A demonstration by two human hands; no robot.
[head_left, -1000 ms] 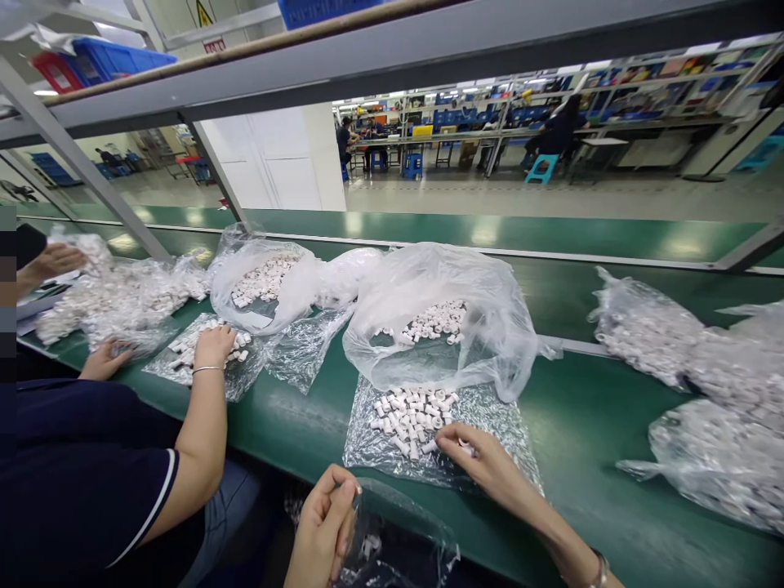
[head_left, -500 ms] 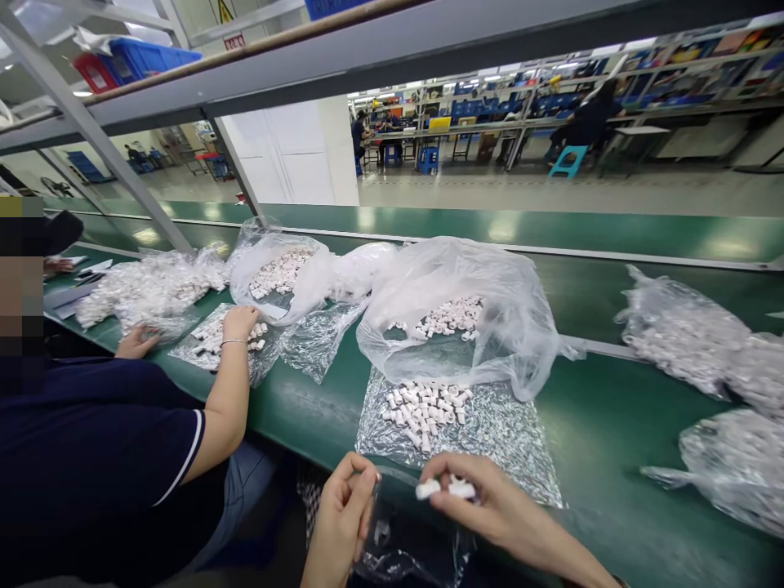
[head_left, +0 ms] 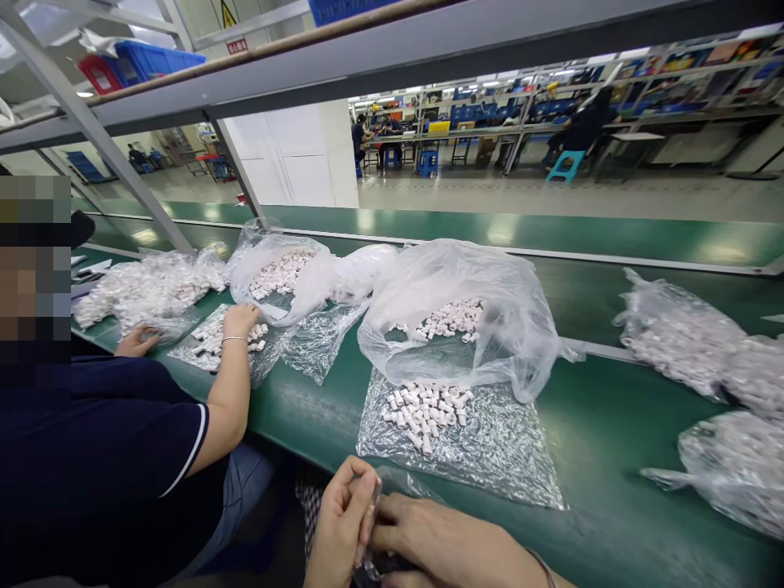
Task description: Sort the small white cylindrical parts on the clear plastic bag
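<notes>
Green surface (head_left: pixel 603 457) stretches across my view beneath a grey overhead beam (head_left: pixel 398 53), with people (head_left: pixel 585 131) seated on the far side of the workshop. To my left, a co-worker's hand (head_left: pixel 242 320) is over a separate spread of white pieces (head_left: pixel 211 336). Straight ahead of me, a loose pile of white plastic fittings (head_left: pixel 425 412) lies on a crinkled clear sheet (head_left: pixel 496 445), close against the lip of a large translucent bag (head_left: pixel 459 265). Those short tubes point every way, so the pile has no single long axis; it lies just beyond both my hands, the right more squarely in line with it. My left grip (head_left: pixel 343 514) is pinched, thumb against fingers, on the rim of a small clear bag (head_left: pixel 407 483) below the near edge. My right grip (head_left: pixel 447 535) presses in beside it, palm down, fingers curled at the small bag's mouth; the back of my hand hides them, so I cannot tell how far they are spread or whether they hold any fittings.
</notes>
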